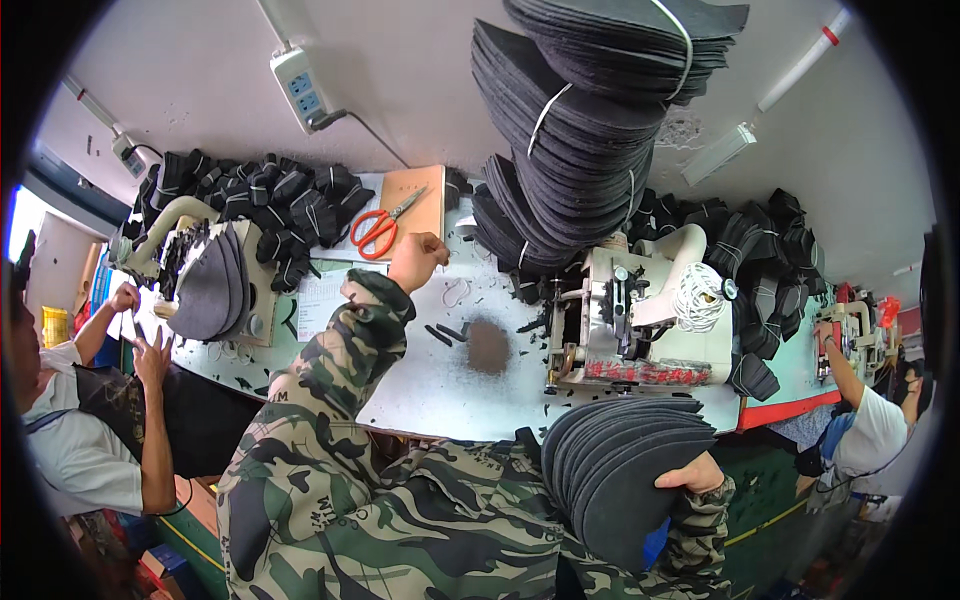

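A fanned stack of black half-round sheets [620, 465] rests by my lap, below the table's front edge. My right hand [692, 474] grips the stack's right side, thumb on the front sheet. My left hand [418, 262] is raised over the white table [415, 385], its fingers pinched together; I cannot make out anything between them. Close to it lie red-handled scissors [376, 232] on a brown notebook [418, 195]. A thin pale elastic band [456, 292] lies on the tabletop just beyond its fingertips, with narrow black scraps [440, 334] nearer me.
A machine [645, 330] with white string on it stands right of centre. Behind it rises a tall pile of banded black sheets [580, 140]. Small black bundles [300, 205] heap along the wall. Co-workers sit left [90, 430] and right [868, 425].
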Available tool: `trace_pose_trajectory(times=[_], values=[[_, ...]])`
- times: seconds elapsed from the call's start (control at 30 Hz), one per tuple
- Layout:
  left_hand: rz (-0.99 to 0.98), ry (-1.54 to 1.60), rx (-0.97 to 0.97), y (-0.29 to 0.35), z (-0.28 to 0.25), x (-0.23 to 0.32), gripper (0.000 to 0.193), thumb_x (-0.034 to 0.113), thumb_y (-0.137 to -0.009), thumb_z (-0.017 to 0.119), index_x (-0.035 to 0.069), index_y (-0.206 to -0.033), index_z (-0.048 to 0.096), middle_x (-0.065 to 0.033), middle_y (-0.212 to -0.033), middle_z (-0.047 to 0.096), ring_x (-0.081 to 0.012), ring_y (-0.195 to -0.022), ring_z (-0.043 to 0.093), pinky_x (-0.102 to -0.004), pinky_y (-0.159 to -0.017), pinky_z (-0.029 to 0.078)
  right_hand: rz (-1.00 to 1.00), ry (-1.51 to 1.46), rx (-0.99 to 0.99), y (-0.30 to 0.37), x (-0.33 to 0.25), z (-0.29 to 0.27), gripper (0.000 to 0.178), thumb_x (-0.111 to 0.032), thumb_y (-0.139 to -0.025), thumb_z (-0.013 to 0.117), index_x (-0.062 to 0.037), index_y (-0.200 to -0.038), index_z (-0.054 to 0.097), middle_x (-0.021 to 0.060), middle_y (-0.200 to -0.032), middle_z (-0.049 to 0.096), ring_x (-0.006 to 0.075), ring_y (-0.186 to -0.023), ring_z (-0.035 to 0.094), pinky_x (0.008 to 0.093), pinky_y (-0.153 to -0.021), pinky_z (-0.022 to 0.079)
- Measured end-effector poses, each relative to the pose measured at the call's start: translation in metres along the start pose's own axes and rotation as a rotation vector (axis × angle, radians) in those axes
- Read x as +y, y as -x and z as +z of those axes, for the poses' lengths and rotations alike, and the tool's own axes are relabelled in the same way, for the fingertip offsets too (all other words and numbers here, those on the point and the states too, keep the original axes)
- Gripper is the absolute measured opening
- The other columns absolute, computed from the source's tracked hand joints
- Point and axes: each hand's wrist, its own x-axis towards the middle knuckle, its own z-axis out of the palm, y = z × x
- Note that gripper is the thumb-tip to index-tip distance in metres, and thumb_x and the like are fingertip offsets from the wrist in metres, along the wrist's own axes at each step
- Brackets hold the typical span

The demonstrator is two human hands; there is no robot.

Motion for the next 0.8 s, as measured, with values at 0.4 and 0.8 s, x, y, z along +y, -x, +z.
trace_pose_trajectory(times=[0.4, 0.8], values=[[0.781, 0.132, -0.969, 0.141, 0.123, 0.225, 0.026, 0.014, -0.077, 0.061, 0.000, -0.099, 0.064, -0.0161, -0.090, 0.066, -0.0324, -0.083, 0.060, -0.0364, -0.079, 0.047, -0.093, -0.099, -0.229, -0.010, -0.015, 0.016, 0.065, -0.002, -0.064, 0.083, 0.0041, -0.122, 0.055, 0.0089, -0.120, 0.059, 0.0158, -0.111, 0.052, 0.0327, -0.099, 0.041], [-0.275, 0.698, -1.278, 0.191, 0.181, 0.202, 0.017, 0.017, -0.096, 0.048, 0.004, -0.101, 0.058, -0.0018, -0.074, 0.056, -0.0064, -0.053, 0.048, -0.0206, -0.049, 0.040, -0.243, -0.323, 0.216, 0.065, 0.057, 0.004, 0.051, -0.001, -0.071, 0.077, 0.0031, -0.118, 0.059, 0.0074, -0.115, 0.063, 0.0158, -0.104, 0.056, 0.0300, -0.093, 0.045]])
